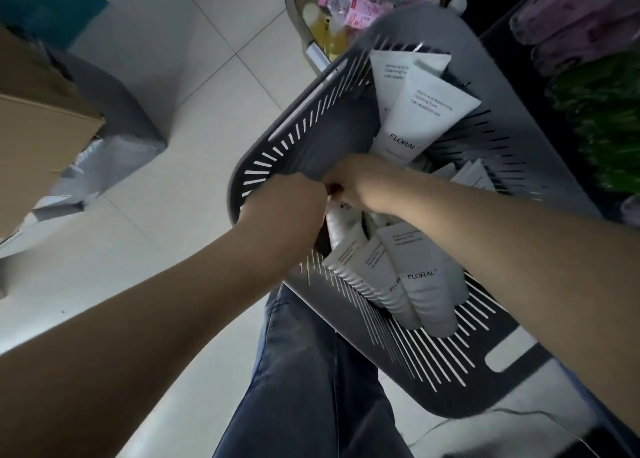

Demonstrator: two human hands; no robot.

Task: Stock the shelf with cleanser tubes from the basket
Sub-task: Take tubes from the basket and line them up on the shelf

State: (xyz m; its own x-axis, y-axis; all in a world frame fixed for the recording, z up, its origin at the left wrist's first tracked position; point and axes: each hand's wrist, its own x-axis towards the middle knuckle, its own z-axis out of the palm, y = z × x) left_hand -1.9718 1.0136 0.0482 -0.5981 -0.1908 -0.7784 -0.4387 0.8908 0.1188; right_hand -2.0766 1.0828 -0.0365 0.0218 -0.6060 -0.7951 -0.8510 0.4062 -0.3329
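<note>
A grey slotted basket [304, 135] holds several white "FLORAL" cleanser tubes: two lean at its far end [426, 111], and three lie fanned at its near end [420, 277] with their caps toward me. My left hand [287, 208] and my right hand [360, 184] meet in the middle of the basket. Both have curled fingers round the upper end of one tube [341, 220] that sticks out below them. The fingertips and the exact hold are hidden.
A dark shelf [502, 35] on the right carries purple packs [585, 17] and green packs [602, 118]. A beige bin of pink bottles [346, 4] stands beyond the basket. A cardboard box [38, 118] sits at the left on the tiled floor. My jeans leg [311, 371] is below.
</note>
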